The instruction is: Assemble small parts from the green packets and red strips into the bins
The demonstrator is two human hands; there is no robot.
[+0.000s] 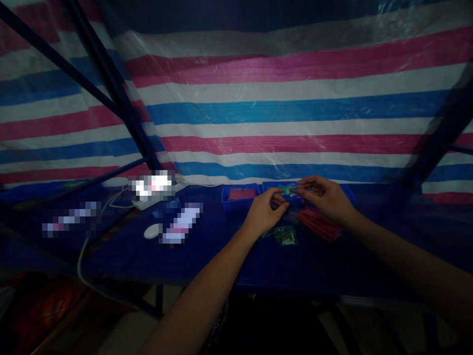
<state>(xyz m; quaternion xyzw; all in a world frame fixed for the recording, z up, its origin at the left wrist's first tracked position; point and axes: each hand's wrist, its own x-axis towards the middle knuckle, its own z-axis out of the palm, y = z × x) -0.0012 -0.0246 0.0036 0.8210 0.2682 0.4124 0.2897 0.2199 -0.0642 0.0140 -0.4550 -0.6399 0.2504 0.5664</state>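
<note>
My left hand [265, 211] is over the table with its fingers curled, thumb and fingertips drawn together at the near side of a small clear plastic bag [291, 189]. The thumb and fingers of my right hand [325, 197] pinch the bag's other end. Something green shows at the bag, too dim to tell whether inside it or behind. Below my hands lies a small clear packet with green contents [286, 235]. A fanned stack of red flat packets [320, 224] rests under my right hand.
A blue bin [226, 203] with pink-red pieces stands behind my left hand, and another blue bin [347, 193] behind my right. On the left are a white round object [152, 231], a blurred-out phone-like slab [183, 224], a white power strip [142, 202] and a cable [82, 251].
</note>
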